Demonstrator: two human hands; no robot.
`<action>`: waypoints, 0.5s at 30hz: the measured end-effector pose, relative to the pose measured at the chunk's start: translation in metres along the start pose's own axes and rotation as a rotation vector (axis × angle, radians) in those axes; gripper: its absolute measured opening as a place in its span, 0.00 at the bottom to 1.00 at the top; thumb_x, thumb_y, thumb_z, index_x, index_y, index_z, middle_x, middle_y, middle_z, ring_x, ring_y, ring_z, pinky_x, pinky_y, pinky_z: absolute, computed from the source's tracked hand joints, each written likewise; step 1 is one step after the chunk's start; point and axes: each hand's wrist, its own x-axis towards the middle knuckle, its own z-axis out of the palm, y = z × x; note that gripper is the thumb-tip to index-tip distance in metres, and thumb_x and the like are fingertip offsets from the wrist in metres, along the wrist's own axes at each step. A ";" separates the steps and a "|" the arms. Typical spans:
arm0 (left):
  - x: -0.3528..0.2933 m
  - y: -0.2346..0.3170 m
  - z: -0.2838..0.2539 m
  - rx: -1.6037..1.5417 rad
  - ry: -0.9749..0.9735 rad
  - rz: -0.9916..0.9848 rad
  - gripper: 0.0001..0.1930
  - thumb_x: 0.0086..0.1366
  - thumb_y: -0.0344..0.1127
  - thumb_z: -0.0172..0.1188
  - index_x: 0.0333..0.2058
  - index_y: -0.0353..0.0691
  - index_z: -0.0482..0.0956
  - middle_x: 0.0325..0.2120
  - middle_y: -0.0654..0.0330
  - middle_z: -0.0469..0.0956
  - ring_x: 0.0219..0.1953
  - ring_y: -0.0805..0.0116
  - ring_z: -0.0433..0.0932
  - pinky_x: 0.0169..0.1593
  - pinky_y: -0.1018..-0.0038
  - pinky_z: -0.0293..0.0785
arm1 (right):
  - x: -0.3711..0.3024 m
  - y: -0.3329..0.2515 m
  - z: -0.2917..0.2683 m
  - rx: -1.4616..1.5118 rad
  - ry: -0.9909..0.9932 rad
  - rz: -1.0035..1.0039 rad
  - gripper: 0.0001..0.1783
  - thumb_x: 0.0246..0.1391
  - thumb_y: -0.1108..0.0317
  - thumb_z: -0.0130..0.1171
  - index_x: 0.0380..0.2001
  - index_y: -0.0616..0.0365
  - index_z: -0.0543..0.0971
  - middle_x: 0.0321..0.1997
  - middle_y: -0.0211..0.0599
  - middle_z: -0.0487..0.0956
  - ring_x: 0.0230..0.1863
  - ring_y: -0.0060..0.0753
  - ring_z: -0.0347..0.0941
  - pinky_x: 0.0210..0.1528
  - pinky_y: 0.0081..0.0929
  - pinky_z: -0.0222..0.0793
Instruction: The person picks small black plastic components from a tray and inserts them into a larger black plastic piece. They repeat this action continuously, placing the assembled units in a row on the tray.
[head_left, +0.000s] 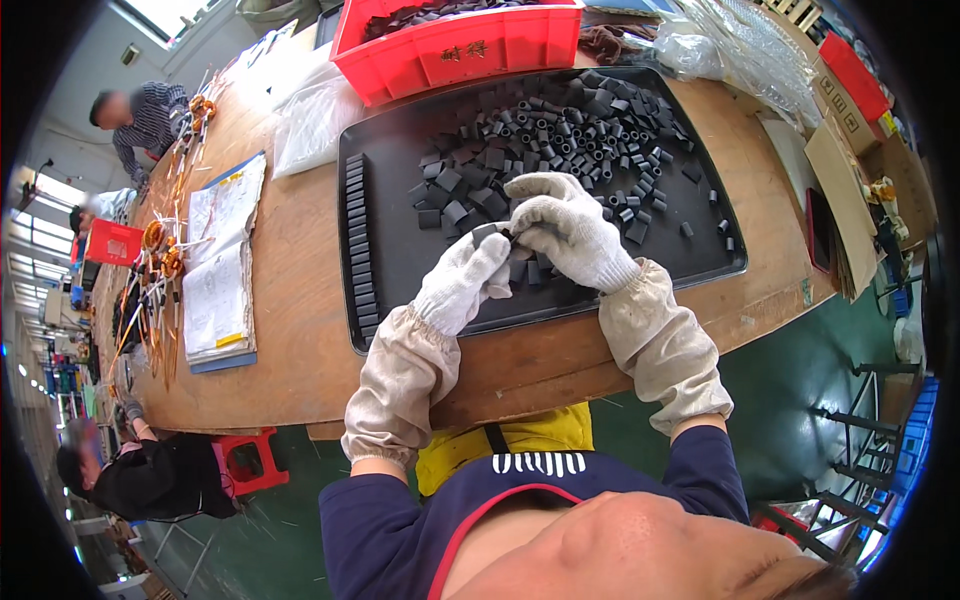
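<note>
In the head view I see a black piece right at the fingertips of the gloved left hand, which pinches it; the left hand is the nearer one, the piece touching it. The right hand curls in just to the right, fingertips drawn close to the piece; whether they clamp anything, I can't tell from here, because the gloves cover the spot.

As for which way the piece points, its long axis seems to slant, the far end leaning rightward toward the right fingers, though much of it is hidden.

Left of both hands, a row of black pieces runs from near to far along the side of the black tray. Beyond the fingers and to their right spreads a loose pile, facing every which way. The desk carries it all.
</note>
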 end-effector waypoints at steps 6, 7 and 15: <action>0.009 -0.004 0.006 -0.222 -0.010 0.079 0.18 0.80 0.41 0.49 0.59 0.36 0.73 0.48 0.52 0.79 0.40 0.73 0.82 0.47 0.78 0.84 | -0.001 0.001 -0.004 0.238 -0.037 0.055 0.12 0.47 0.76 0.68 0.37 0.52 0.83 0.56 0.42 0.80 0.59 0.49 0.74 0.62 0.41 0.70; 0.011 -0.003 0.002 -0.469 -0.125 -0.058 0.18 0.80 0.41 0.48 0.59 0.34 0.72 0.49 0.51 0.78 0.43 0.68 0.82 0.48 0.74 0.85 | -0.001 0.002 -0.005 0.257 -0.036 0.058 0.11 0.49 0.76 0.67 0.37 0.53 0.83 0.56 0.43 0.80 0.59 0.48 0.74 0.62 0.40 0.70; 0.018 -0.013 0.002 -0.524 0.047 -0.009 0.18 0.81 0.39 0.46 0.59 0.31 0.70 0.48 0.50 0.76 0.47 0.58 0.82 0.52 0.68 0.85 | -0.003 0.006 -0.007 0.273 -0.145 0.123 0.09 0.60 0.79 0.59 0.43 0.59 0.78 0.61 0.43 0.73 0.59 0.34 0.74 0.61 0.32 0.73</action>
